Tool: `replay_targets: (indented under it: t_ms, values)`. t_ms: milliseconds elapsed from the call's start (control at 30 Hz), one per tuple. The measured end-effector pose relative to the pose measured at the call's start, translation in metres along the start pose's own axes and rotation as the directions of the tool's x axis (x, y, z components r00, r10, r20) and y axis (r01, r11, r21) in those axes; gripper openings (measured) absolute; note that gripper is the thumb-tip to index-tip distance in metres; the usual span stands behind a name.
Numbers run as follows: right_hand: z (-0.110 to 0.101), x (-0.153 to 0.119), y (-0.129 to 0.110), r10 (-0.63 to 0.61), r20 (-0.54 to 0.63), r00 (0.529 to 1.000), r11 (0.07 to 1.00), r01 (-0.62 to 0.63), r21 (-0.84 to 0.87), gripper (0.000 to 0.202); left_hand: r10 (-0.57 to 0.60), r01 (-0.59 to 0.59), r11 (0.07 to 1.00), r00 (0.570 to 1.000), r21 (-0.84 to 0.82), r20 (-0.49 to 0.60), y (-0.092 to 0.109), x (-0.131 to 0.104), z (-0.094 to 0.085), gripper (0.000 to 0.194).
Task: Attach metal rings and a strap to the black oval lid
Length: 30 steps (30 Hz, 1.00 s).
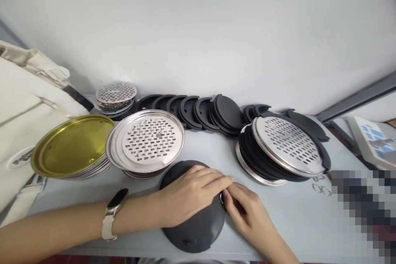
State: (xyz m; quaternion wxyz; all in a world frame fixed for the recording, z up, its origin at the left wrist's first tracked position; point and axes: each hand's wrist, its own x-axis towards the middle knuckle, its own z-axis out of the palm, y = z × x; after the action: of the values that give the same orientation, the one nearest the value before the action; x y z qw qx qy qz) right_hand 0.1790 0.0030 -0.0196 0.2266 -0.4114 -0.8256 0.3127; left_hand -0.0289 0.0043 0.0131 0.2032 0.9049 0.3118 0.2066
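Note:
A black round cover (pixel 202 231) lies on the table in front of me. My left hand (pixel 192 192) reaches across its top, its fingers together and their tips at the right rim; its thumb is hidden. At that rim my right hand (pixel 247 204) pinches a small metal ring (pixel 222 197), which is partly covered by the fingers. The fingertips of both hands meet there. Left of the cover is a silver plate with a perforated disc (pixel 151 138) on it. To the right stands a stack of black covers topped by another perforated silver disc (pixel 289 144).
Gold round plates (pixel 74 146) are stacked at left beside a cream bag (pixel 18 103). Along the wall sit small perforated discs (pixel 116 93) and a row of black covers (pixel 188 111). Loose metal rings (pixel 321 189) lie at right, near a box (pixel 371 140).

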Motion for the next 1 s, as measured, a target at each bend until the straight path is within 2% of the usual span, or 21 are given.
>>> replay_targets:
  t_ms: [467,733,1000]
  values:
    - [0.0002,-0.0014,-0.0032,-0.031,-0.074,0.997,0.999,0.028,-0.042,0.027,-0.039,0.040,0.998,0.999,0.042,-0.032,0.0041,0.0039,-0.0049,0.031]
    - [-0.0005,-0.0023,-0.0034,-0.050,-0.118,0.992,0.997,0.043,-0.060,0.029,-0.046,0.046,0.997,0.999,0.068,0.001,0.0048,0.0033,-0.0064,0.026]
    - [-0.0005,-0.0013,-0.0058,-0.058,-0.085,0.995,0.998,0.057,-0.017,0.024,-0.030,0.030,0.997,1.000,0.072,-0.004,0.0039,0.0038,-0.0038,0.028]
